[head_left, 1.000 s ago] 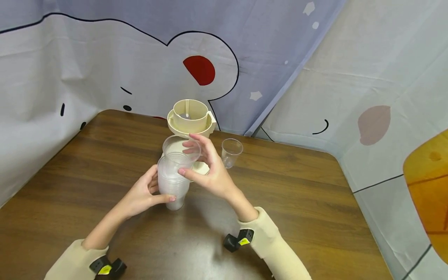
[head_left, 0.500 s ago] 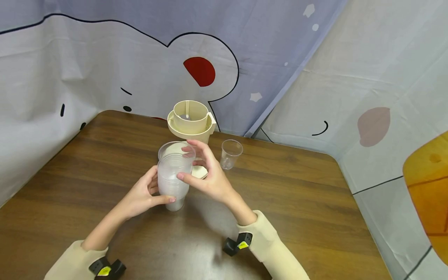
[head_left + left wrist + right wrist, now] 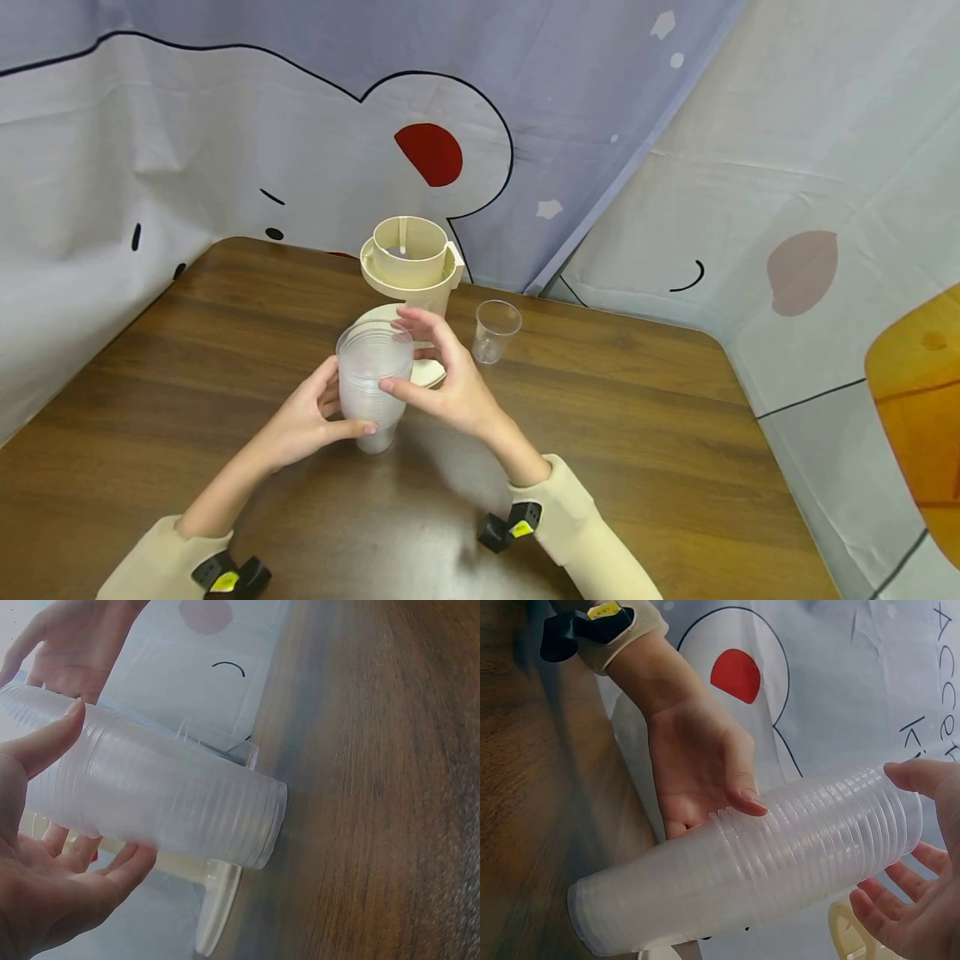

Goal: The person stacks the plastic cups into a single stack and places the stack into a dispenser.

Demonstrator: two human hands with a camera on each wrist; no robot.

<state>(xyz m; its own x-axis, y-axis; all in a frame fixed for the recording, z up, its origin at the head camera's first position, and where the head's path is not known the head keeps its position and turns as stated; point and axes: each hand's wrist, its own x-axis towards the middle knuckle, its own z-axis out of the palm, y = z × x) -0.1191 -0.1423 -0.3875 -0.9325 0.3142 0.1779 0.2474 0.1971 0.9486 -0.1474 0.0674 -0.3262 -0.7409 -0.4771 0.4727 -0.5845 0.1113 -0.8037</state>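
Observation:
A tall stack of nested clear plastic cups [image 3: 371,392] stands roughly upright, its mouth upward, near the middle of the table. My left hand [image 3: 303,421] grips the stack around its middle, thumb on the near side and fingers behind. In the left wrist view the stack's lower end [image 3: 274,825] is close to the tabletop; I cannot tell whether it touches. My right hand [image 3: 450,375] holds the stack's upper part, its thumb [image 3: 919,776] and fingers on either side near the rim. The topmost cup sits down inside the others.
Just behind the stack stands a cream plastic device [image 3: 408,267] with a round open top and a base, partly hidden by the hands. One single clear cup [image 3: 495,329] stands to its right. The wooden table [image 3: 600,433] ends at a printed curtain [image 3: 300,150].
My right hand has moved down and slightly left, lowering the top cup into the stack, so the stack is now shorter. The left hand keeps its grip in place.

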